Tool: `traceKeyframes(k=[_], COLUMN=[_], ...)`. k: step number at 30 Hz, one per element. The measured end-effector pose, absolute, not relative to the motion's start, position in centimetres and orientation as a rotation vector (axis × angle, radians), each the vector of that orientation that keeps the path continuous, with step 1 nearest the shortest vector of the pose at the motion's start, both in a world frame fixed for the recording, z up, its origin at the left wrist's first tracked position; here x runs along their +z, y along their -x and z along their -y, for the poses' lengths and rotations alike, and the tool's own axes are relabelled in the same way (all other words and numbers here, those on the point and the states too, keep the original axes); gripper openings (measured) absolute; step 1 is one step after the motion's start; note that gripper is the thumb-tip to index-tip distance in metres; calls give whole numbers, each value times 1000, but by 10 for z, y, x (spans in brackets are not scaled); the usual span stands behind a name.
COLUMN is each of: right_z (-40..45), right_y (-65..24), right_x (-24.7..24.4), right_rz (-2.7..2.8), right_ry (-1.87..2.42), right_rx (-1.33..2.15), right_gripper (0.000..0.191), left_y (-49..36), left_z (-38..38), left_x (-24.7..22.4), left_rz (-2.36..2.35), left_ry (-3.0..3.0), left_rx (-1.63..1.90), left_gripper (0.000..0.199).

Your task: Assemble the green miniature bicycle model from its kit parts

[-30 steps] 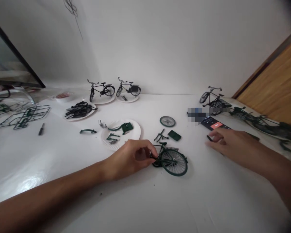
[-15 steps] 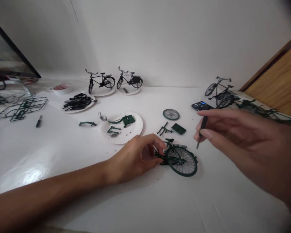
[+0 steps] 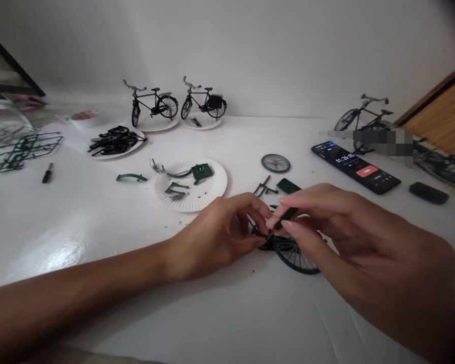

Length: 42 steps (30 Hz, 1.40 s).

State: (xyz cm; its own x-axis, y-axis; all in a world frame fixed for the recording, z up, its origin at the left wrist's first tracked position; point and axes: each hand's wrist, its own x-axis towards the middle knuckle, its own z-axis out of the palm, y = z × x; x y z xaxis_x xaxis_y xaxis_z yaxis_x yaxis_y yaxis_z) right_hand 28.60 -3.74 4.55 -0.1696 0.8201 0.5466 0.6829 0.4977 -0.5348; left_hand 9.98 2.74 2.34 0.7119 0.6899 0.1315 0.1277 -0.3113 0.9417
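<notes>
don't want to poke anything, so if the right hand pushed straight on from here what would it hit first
Probably the green bicycle: the dark tool in the right hand points at its frame, right beside the left hand's fingers. Depth is unclear, so it could catch those instead.

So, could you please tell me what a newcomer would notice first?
Probably the left hand pinching a green bicycle at the centre, the right hand holding a screwdriver to it. Next, the lit phone at right, and two black bicycles standing on white plates near the wall.
</notes>
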Motion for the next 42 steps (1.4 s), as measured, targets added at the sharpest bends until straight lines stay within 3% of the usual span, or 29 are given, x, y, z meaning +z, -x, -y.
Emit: traceKeyframes(k=[22, 28, 33, 42], right_z=[37, 37, 38, 43], right_y=[-286, -282, -279, -265], right_x=[48, 47, 52, 46], right_rz=[1928, 1941, 1928, 1995], right_ry=[1312, 1263, 1259, 1310], right_rx=[88, 128, 118, 181], right_gripper=[21, 25, 20, 11], left_y=[-98, -97, -98, -102], left_z=[-28, -27, -26, -23], left_x=[21, 22, 20, 22], left_rz=[-645, -680, -676, -596], left_ry=[-1863, -1937, -1955, -1995], left_rx=[655, 615, 639, 628], left_gripper=[16, 26, 16, 19])
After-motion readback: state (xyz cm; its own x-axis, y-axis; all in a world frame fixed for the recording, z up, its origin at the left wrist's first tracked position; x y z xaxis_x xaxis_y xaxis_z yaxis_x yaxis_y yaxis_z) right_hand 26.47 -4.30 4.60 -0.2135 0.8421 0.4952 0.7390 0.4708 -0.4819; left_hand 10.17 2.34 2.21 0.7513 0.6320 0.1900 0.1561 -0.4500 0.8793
